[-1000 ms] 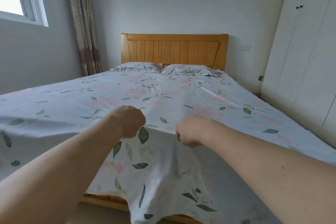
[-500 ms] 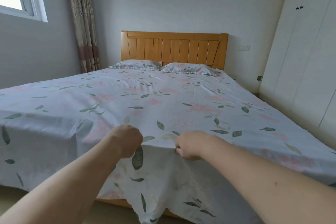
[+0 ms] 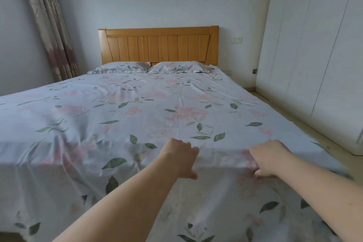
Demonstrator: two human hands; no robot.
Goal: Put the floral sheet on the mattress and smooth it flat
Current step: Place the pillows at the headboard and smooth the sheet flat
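Floral sheet (image 3: pixel 157 116) spread over whole mattress, near edge draping down foot of bed. Your left hand (image 3: pixel 181 160) at foot edge, fingers curled over fold, thumb below; grip looks closed on cloth, though blur leaves that unsure. Your right hand (image 3: pixel 270 158) beside it, apart, grip pinching sheet at same edge. Two pillows (image 3: pixel 153 66) lie against wooden headboard (image 3: pixel 159 45).
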